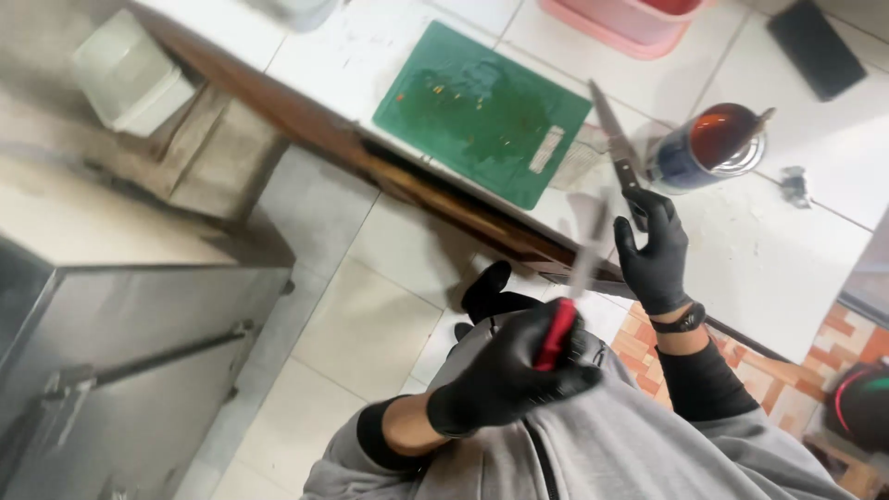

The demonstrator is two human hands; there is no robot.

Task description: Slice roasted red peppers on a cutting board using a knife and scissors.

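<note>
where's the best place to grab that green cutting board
Take the green cutting board by its near corner, coming from the floor side: that corner juts past the counter edge, so fingers can probably slip under it. The rest lies flat on the tiles.

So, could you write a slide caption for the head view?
Black-gloved left hand holds a red-handled sharpening rod; right hand holds a kitchen knife by a green cutting board.

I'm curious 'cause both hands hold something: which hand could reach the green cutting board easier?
Probably the right hand. It is up at the counter, and its knife points up beside the green cutting board. The left hand, holding a red-handled tool, sits back near the body.
</note>
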